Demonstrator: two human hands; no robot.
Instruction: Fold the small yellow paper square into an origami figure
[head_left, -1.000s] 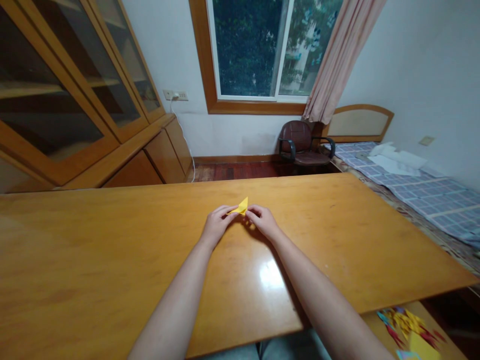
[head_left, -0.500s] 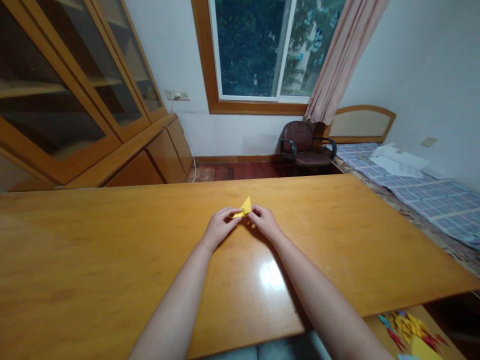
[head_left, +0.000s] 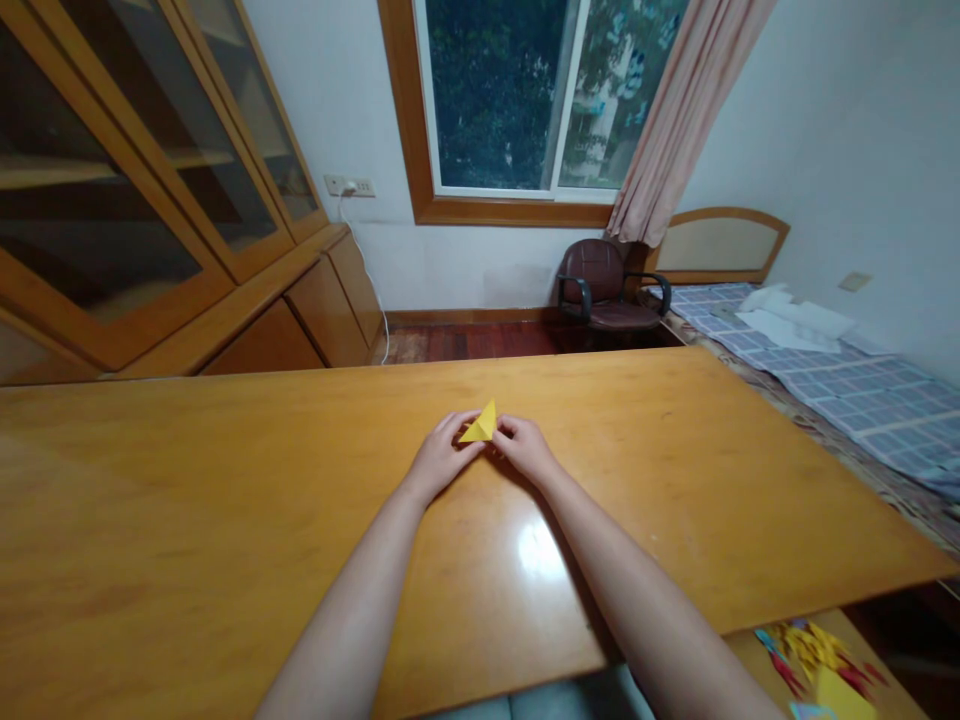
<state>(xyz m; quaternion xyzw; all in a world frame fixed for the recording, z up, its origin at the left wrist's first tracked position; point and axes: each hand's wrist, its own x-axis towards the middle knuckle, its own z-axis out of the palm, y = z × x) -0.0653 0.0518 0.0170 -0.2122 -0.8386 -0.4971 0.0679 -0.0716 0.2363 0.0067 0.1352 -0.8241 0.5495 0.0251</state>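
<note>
A small folded yellow paper (head_left: 482,427), triangular with its tip pointing up, sits between my two hands near the middle of the wooden table (head_left: 225,500). My left hand (head_left: 442,456) pinches its left side with closed fingers. My right hand (head_left: 525,449) pinches its right side, fingers curled. Both hands rest low, close to the table top. The lower part of the paper is hidden behind my fingers.
A wooden cabinet with glass doors (head_left: 135,190) lines the left wall. Beyond the table stand a brown office chair (head_left: 604,288), a window and a pink curtain. A bed with a checked cover (head_left: 847,380) is at the right. Coloured folded papers (head_left: 814,655) lie low at the bottom right.
The paper's tip has swung from leaning right to standing more upright, and both hands have shifted slightly while keeping their pinch.
</note>
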